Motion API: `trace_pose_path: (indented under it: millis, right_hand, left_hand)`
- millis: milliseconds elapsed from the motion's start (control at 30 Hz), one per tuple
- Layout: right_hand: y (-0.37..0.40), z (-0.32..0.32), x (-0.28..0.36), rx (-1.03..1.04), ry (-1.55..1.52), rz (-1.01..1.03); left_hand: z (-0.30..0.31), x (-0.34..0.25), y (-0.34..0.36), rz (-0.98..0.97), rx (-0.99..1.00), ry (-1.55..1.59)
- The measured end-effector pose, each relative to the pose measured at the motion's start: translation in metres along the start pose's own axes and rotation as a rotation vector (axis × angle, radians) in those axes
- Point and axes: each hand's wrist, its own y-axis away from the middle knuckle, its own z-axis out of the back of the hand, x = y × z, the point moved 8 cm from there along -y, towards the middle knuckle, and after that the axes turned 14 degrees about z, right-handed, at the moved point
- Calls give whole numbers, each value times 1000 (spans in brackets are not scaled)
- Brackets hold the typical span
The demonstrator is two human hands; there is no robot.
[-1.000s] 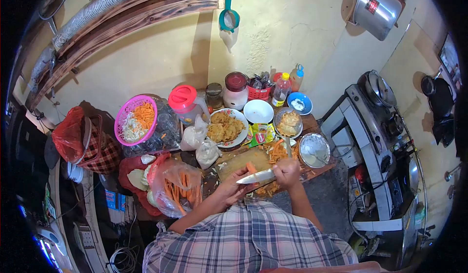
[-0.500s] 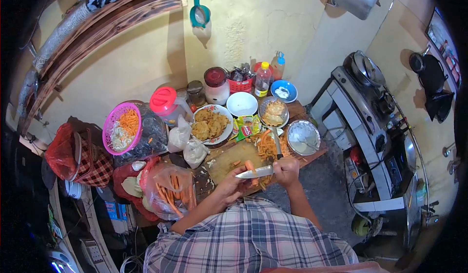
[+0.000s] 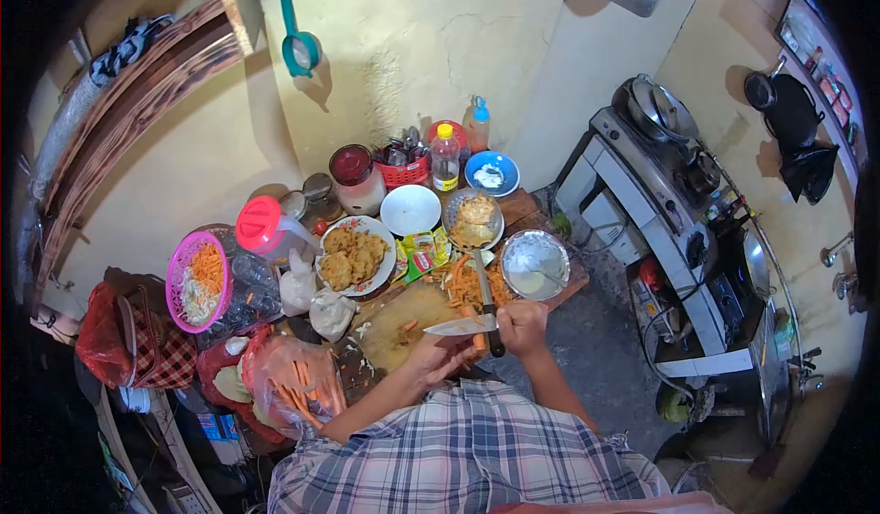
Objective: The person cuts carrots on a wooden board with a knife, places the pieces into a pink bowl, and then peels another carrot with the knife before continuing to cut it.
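My right hand is closed round the handle of a kitchen knife, whose bright blade points left. That blade lies across a peeled carrot held up in my left hand, fingers curled beneath it. A second knife with a black handle rests behind, partly overlapped by the first. Beyond both hands, carrot shreds are heaped by the worn cutting board.
Around the board stand a plate of fritters, a metal bowl of white batter and a white bowl. To the left are a pink colander and a bag of carrots. A stove stands at right.
The camera view has turned, so the table sits further left and lower. My hands keep hold of the knife and carrot, with the blade still across the carrot.
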Motion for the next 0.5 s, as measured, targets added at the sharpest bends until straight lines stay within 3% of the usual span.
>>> trace_pose_path:
  millis: [167, 233, 367, 500]
  right_hand:
    - [0, 8, -26, -24, 15, -12]
    - [-5, 9, -27, -37, 24, 10]
    - [-10, 6, -43, 11, -14, 8]
    - [-4, 0, -61, 24, -29, -35]
  left_hand:
    - [-10, 3, -18, 29, -68, 20]
    - [6, 11, -28, -18, -232, -6]
    - [0, 4, -31, 11, -241, 7]
    - [-6, -6, -32, -96, -312, 18]
